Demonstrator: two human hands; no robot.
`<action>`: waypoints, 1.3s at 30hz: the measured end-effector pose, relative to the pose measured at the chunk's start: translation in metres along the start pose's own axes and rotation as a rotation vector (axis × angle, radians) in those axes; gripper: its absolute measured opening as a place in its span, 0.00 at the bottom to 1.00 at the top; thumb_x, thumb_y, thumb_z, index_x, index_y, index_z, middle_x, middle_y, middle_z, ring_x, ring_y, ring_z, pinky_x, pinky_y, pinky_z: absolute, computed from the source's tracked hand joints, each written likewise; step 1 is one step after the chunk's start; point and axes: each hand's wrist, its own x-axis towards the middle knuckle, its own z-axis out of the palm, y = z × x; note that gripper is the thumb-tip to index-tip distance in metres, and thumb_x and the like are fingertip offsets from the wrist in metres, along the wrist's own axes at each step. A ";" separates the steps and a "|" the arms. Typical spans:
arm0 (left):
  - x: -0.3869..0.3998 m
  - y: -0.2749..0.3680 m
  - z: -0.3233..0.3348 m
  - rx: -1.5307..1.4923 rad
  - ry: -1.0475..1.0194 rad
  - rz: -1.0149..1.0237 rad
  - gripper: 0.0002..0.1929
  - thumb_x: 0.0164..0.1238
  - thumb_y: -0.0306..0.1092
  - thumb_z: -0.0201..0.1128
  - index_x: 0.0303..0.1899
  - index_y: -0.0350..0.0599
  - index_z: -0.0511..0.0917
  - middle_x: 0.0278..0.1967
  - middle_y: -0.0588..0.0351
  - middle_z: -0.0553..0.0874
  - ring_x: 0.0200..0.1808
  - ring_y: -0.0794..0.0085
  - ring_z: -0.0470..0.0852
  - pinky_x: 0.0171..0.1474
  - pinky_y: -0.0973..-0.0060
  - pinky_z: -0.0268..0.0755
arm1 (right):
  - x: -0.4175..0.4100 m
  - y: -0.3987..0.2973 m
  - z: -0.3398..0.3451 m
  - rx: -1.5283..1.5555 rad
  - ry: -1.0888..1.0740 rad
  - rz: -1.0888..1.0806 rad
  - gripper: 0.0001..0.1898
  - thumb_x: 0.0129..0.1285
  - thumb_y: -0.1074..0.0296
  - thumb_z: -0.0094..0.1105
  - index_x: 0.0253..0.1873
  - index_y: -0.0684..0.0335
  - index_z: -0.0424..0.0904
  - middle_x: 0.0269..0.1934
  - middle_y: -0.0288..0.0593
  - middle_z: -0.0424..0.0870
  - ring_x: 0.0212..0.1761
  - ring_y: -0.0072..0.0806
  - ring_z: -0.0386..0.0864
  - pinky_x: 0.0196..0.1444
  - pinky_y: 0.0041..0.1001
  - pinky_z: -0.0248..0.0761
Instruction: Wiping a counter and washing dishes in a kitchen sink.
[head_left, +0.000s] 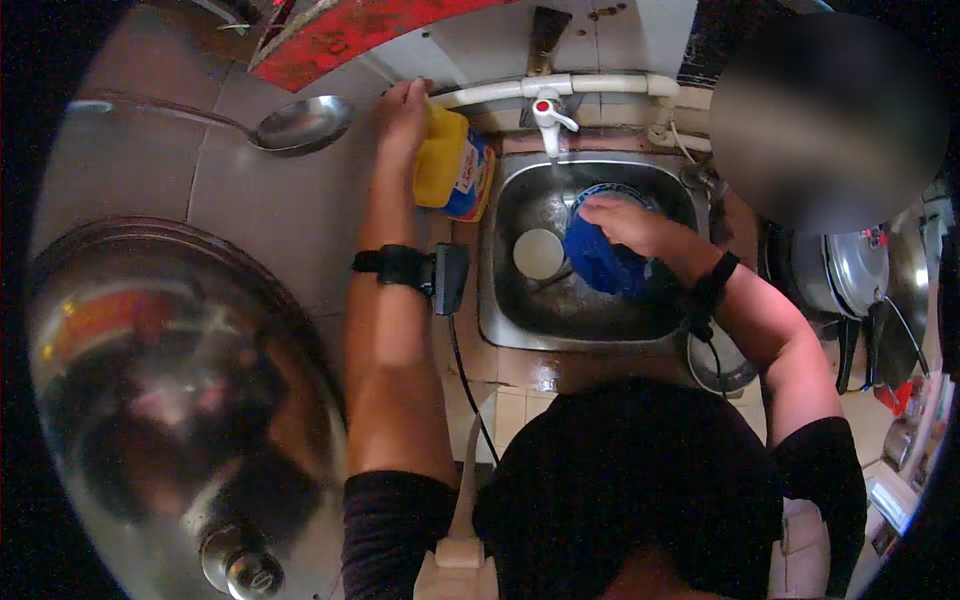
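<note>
My left hand (403, 112) is wrapped around the top of a yellow plastic jug (439, 169) with a blue and red label, on the counter just left of the sink. Over the basin, my right hand (621, 223) grips a bunched blue cloth or mesh (604, 259). Behind that hand shows the patterned rim of a round vessel (611, 189), mostly hidden. A pale round cup or bowl (538, 254) rests in the metal sink (517, 322), left of the blue cloth. Water runs from the white tap (551, 124) into the basin.
A large shiny metal lid (172, 375) and a ladle (304, 124) lie on the tiled counter at left. A metal bowl (720, 360) sits by the sink's front right corner, under my right forearm. Pressure cookers (855, 270) stand at right. White pipes (615, 84) run behind the tap.
</note>
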 end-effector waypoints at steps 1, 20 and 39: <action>-0.002 0.006 0.001 0.004 0.000 -0.002 0.16 0.64 0.42 0.50 0.38 0.41 0.82 0.36 0.50 0.84 0.40 0.59 0.80 0.46 0.70 0.69 | 0.012 -0.010 0.002 0.593 0.084 0.225 0.07 0.62 0.68 0.49 0.43 0.60 0.72 0.33 0.41 0.78 0.37 0.34 0.76 0.40 0.28 0.68; 0.017 -0.022 0.002 -0.101 -0.262 -0.024 0.19 0.67 0.45 0.42 0.45 0.45 0.78 0.41 0.49 0.82 0.43 0.62 0.79 0.46 0.70 0.69 | 0.171 -0.054 0.030 1.819 0.532 0.305 0.18 0.69 0.60 0.36 0.53 0.69 0.65 0.52 0.49 0.73 0.56 0.40 0.70 0.61 0.40 0.60; 0.016 -0.020 0.015 0.323 -0.072 -0.022 0.22 0.70 0.47 0.36 0.47 0.41 0.75 0.45 0.41 0.79 0.49 0.47 0.75 0.52 0.58 0.66 | 0.164 0.003 0.048 1.741 0.399 0.211 0.07 0.66 0.62 0.46 0.36 0.58 0.68 0.30 0.35 0.72 0.30 0.27 0.71 0.32 0.26 0.63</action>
